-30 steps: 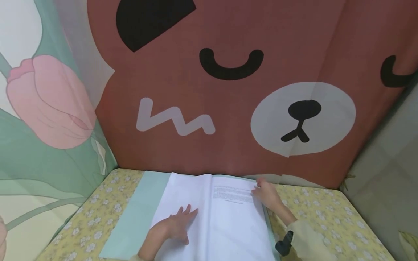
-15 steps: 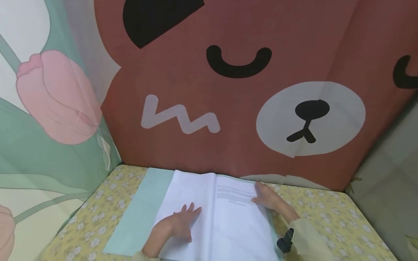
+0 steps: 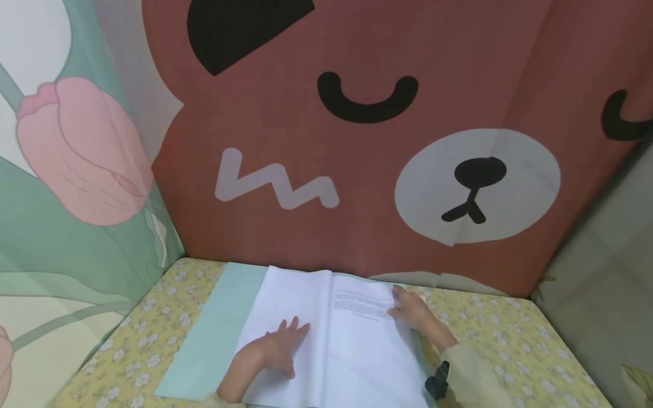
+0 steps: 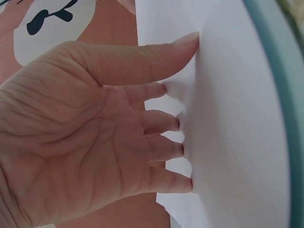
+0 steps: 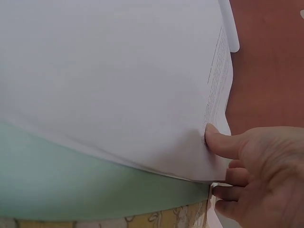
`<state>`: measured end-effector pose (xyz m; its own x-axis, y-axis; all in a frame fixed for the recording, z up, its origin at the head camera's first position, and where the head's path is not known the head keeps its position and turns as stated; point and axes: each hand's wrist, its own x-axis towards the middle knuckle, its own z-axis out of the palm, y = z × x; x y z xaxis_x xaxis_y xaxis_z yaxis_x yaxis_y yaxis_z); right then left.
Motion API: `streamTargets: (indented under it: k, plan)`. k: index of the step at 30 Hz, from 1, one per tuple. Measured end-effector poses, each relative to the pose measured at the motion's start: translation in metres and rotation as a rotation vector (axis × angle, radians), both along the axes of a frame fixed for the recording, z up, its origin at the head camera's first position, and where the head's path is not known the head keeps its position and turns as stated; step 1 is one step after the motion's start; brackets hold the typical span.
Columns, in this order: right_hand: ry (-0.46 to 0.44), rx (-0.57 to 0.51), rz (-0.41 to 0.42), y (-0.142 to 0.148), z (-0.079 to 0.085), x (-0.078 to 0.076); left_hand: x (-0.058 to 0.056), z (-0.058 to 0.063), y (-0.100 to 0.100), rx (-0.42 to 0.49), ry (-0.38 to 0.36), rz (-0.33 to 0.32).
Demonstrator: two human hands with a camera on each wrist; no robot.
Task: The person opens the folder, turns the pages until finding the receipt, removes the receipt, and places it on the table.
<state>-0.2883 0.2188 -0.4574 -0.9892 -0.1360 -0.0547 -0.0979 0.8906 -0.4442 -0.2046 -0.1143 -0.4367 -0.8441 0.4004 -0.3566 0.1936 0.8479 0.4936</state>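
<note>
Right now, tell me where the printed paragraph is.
In the head view, the printed paragraph is near the top of the right-hand page, between the centre fold and the right hand.

Right sleeve (image 3: pixel 475 375): long, plain, pale cream. Small black device (image 3: pixel 437 381) at its cuff; rounded lower lobe, narrower upper end. Left sleeve (image 3: pixel 223 404): similar pale cream, only a strip visible. Left hand (image 4: pixel 95 133) bare, palm creased.
</note>
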Motion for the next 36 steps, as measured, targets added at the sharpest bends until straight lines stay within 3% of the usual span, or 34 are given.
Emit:
streamTargets:
  k: [5, 9, 14, 19, 27, 30, 36]
  plan:
    - [0.077, -0.010, -0.042, -0.006, -0.004, 0.001, -0.001, -0.001, -0.003, 0.000, 0.004, 0.006]
    - [0.185, -0.050, -0.022, -0.005, -0.005, 0.004, -0.002, -0.001, -0.002, 0.031, -0.014, -0.012]
    - [0.277, -0.161, -0.027, -0.001, -0.001, 0.010, -0.003, 0.002, 0.000, 0.027, 0.001, -0.033]
    - [0.240, -0.347, -0.151, -0.003, 0.006, 0.013, -0.003, 0.004, 0.000, 0.025, 0.008, -0.018]
    - [0.093, -0.812, -0.454, -0.009, 0.015, 0.023, 0.000, 0.002, -0.003, 0.027, -0.014, 0.000]
    - [0.075, -0.866, -0.486, -0.010, 0.017, 0.025, 0.001, 0.002, -0.003, 0.039, -0.019, 0.000]
    - [0.028, -0.947, -0.459, -0.009, 0.022, 0.026, 0.001, 0.000, -0.004, 0.026, -0.011, 0.004]
